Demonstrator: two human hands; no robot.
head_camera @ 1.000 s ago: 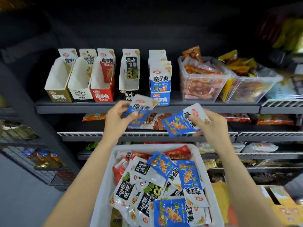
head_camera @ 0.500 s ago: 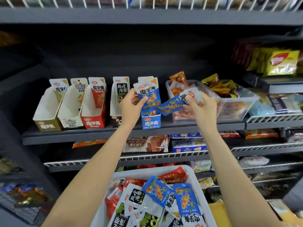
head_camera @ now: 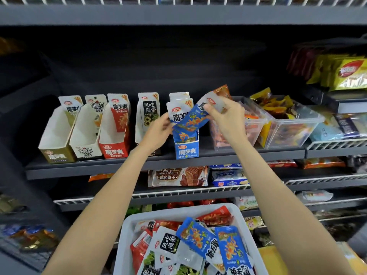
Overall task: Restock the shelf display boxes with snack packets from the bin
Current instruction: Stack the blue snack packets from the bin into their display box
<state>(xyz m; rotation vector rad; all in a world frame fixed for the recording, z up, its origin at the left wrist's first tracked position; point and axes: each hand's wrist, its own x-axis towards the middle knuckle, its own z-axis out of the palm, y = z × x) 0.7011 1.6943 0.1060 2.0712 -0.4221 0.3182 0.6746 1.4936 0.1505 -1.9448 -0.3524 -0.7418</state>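
Gripped between the thumb and fingers of the right hand (head_camera: 228,118) was a blue-and-white foil snack packet (head_camera: 195,118), held tilted above the blue cardboard display box (head_camera: 186,149) on the dark grey shelf (head_camera: 139,165). The packet's lower end was pinched by the left hand (head_camera: 158,132), just beside the box's open top, where more blue packets were stood upright. Olive, white, red and black display boxes were ranged to the left on the same shelf. Below, a white plastic bin (head_camera: 127,235) was seen, heaped with blue, red and black-and-white packets.
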